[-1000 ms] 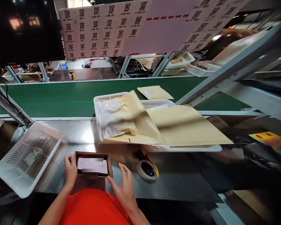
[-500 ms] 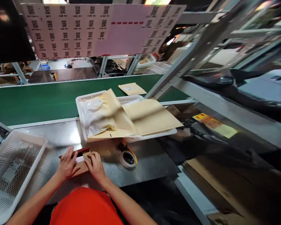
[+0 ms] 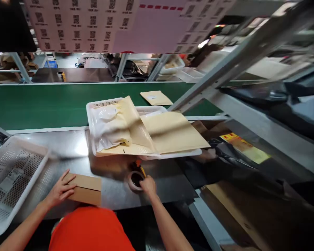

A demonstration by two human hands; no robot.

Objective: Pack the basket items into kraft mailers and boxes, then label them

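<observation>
A small brown cardboard box [image 3: 85, 193] lies on the metal worktop with its top flaps folded shut and a dark seam between them. My left hand [image 3: 61, 190] grips its left end, fingers over the top and side. To the right, my right hand [image 3: 148, 185] is closed on the handle side of a tape dispenser [image 3: 135, 180], which has a yellow part and carries a roll of tape. Part of the dispenser is hidden behind my fingers, and the roll is slightly blurred.
White perforated baskets [image 3: 91, 118] hold padded mailers [image 3: 172, 132] beyond my hands. Another white basket [image 3: 39, 174] stands at the left. Behind runs a green conveyor belt [image 3: 42, 104] bearing one mailer [image 3: 156, 98]. A slanted metal post [image 3: 211, 69] rises at right; a sheet of printed codes [image 3: 94, 28] hangs above.
The box was open with both hands at its flaps; its top is now closed. My right hand has left the box and moved right onto the tape dispenser. My left hand stays at the box.
</observation>
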